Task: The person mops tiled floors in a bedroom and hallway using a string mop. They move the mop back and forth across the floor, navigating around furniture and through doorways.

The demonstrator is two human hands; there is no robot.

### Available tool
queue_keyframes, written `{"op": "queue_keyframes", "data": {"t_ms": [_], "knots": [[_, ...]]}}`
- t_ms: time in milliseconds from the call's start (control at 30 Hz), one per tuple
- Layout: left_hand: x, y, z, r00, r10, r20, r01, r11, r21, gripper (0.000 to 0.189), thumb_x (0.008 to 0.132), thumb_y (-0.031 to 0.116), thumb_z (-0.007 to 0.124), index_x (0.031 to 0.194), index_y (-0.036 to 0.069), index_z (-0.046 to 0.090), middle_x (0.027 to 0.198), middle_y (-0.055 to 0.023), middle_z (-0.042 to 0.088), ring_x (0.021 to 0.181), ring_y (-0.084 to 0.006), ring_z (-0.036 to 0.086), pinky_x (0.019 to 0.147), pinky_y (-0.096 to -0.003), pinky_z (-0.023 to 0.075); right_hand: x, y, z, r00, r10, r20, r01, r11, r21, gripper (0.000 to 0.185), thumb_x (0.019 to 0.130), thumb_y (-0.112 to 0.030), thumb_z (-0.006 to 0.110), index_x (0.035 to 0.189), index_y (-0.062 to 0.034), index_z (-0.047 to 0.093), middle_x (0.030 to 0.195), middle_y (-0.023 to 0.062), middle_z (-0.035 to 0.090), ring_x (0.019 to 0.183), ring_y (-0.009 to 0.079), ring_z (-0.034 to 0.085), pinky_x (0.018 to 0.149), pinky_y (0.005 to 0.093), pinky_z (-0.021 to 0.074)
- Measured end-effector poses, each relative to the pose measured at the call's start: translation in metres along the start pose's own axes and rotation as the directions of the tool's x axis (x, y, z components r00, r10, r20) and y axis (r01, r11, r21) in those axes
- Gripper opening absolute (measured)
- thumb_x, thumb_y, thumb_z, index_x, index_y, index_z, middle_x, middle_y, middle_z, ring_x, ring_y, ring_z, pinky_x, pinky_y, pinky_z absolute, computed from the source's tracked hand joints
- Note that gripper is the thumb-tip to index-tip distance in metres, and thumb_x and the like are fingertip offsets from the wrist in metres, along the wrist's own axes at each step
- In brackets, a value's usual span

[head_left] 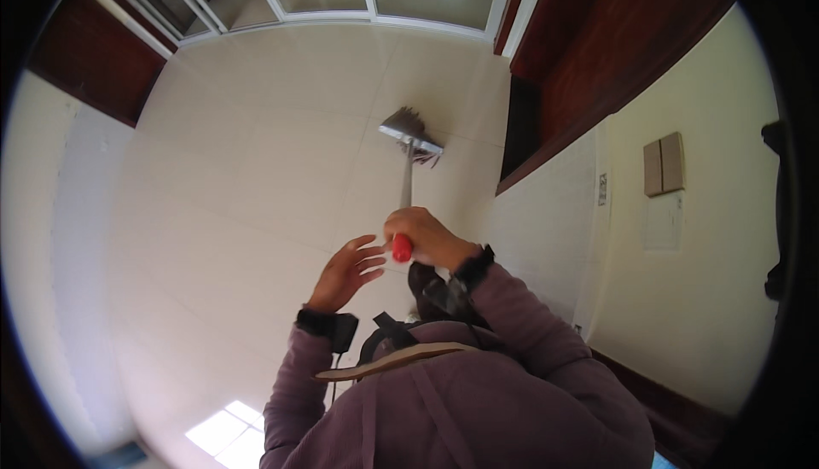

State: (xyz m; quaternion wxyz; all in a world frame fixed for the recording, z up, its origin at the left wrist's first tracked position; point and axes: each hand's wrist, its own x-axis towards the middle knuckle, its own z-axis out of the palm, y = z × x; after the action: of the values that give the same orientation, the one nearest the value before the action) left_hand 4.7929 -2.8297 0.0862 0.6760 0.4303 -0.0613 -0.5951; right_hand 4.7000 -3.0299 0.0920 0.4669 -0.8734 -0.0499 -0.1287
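My right hand (425, 233) is closed around the upper part of a mop's pole (407, 181), just below its red end cap (402, 248). The pole runs away from me to a wide metal mop head clamp (411, 139). Dark mop strands (409, 118) stick out around the clamp, over the tiled floor (256, 168). My left hand (349, 270) is just left of the red cap, with its fingers spread and nothing in it. Its fingertips come near the cap; whether they touch is hard to tell.
Ahead are glass doors in white frames (371, 18). A dark red wooden door (614, 40) stands at the right, and a brown panel (102, 53) at the left. A switch plate (664, 165) is on the right wall. Window light reflects (233, 434) off the floor at lower left.
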Motion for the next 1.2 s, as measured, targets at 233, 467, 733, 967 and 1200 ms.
{"op": "queue_keyframes", "data": {"t_ms": [233, 467, 733, 967, 1200], "knots": [[0.066, 0.077, 0.003, 0.993, 0.004, -0.114, 0.051, 0.881, 0.470, 0.052, 0.097, 0.025, 0.052, 0.141, 0.006, 0.032, 0.136, -0.0158, 0.041, 0.104, -0.0249, 0.058, 0.081, -0.0359, 0.0553, 0.041, 0.121, 0.044, 0.996, 0.031, -0.078, -0.022, 0.993, 0.119, 0.016, 0.071, -0.007, 0.070, 0.082, -0.0093, 0.059, 0.079, 0.0082, 0.058, 0.086, 0.0303, 0.057, 0.076, 0.0393, 0.0460], [0.132, 0.071, -0.025, 0.984, -0.104, -0.141, 0.175, 0.552, 0.815, 0.072, 0.089, 0.009, 0.058, 0.145, -0.005, 0.015, 0.112, -0.0219, 0.045, 0.072, -0.0212, 0.064, 0.056, -0.0310, 0.0554, 0.072, 0.182, 0.059, 0.859, 0.420, -0.292, -0.357, 0.901, 0.247, 0.048, 0.068, 0.011, 0.053, 0.113, -0.0020, 0.054, 0.112, 0.0191, 0.053, 0.107, 0.0360, 0.052, 0.093, 0.0374, 0.0441], [0.195, 0.146, -0.032, 0.784, -0.574, -0.235, 0.555, 0.479, 0.680, 0.047, 0.093, 0.011, 0.056, 0.133, 0.003, 0.034, 0.070, -0.0047, 0.058, 0.050, -0.0094, 0.051, 0.040, -0.0239, 0.0397, 0.125, 0.286, 0.094, 0.355, 0.650, 0.672, -0.384, -0.554, 0.738, 0.039, 0.094, -0.038, 0.057, 0.100, 0.0004, 0.053, 0.100, 0.0179, 0.063, 0.088, 0.0300, 0.063, 0.086, 0.0472, 0.0510], [0.251, 0.263, -0.035, 0.748, -0.640, -0.176, 0.589, 0.520, 0.618, 0.048, 0.094, 0.011, 0.055, 0.138, 0.002, 0.035, 0.088, -0.0036, 0.061, 0.068, -0.0088, 0.056, 0.058, -0.0232, 0.0457, 0.228, 0.339, 0.074, 0.272, 0.806, 0.527, -0.288, -0.454, 0.843, 0.041, 0.093, -0.034, 0.059, 0.106, 0.0042, 0.050, 0.083, 0.0142, 0.065, 0.069, 0.0220, 0.061, 0.059, 0.0390, 0.0506], [0.325, 0.389, -0.035, 0.662, -0.749, -0.035, 0.535, 0.439, 0.722, 0.063, 0.093, 0.010, 0.056, 0.146, 0.004, 0.022, 0.089, -0.0023, 0.057, 0.065, -0.0080, 0.050, 0.056, -0.0222, 0.0420, 0.322, 0.366, 0.008, 0.327, 0.899, 0.291, 0.055, -0.326, 0.944, 0.028, 0.096, -0.018, 0.052, 0.096, 0.0105, 0.054, 0.085, 0.0201, 0.060, 0.081, 0.0361, 0.062, 0.065, 0.0500, 0.0544]]}}
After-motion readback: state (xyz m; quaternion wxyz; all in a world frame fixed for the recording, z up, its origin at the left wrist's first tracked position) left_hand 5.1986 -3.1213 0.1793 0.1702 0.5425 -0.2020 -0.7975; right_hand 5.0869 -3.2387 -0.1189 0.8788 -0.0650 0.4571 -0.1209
